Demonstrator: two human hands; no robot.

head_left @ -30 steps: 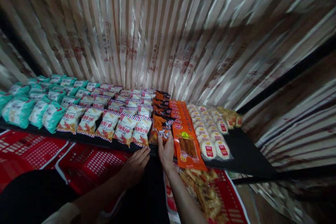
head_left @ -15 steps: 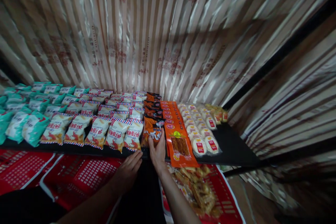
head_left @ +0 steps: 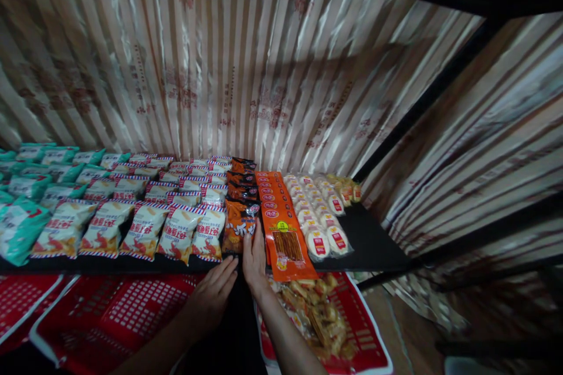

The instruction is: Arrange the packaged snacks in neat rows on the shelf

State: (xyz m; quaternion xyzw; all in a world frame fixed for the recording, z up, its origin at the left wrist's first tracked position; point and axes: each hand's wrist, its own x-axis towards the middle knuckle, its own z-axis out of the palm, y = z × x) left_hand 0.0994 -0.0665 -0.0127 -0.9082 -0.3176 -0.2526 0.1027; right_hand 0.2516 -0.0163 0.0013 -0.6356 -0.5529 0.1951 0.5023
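A black shelf (head_left: 373, 249) carries rows of snack packets. My right hand (head_left: 254, 256) lies flat with fingers stretched on the front dark orange packet (head_left: 238, 224) of a short row, beside the long orange stick-snack packet (head_left: 285, 234). My left hand (head_left: 214, 296) rests open just below the shelf's front edge, fingertips touching it under the white shrimp-print packets (head_left: 176, 233). Neither hand grips anything.
Teal packets (head_left: 20, 225) fill the shelf's left end; round white cakes (head_left: 323, 237) and yellow packets (head_left: 345, 187) lie right of the orange row. Red baskets (head_left: 109, 316) sit below, one (head_left: 365, 328) holding wrapped snacks. Striped cloth (head_left: 220, 70) hangs behind.
The view has shifted so the shelf sits lower and further left in frame. Both hands keep the same places against the shelf and the dark orange packet.
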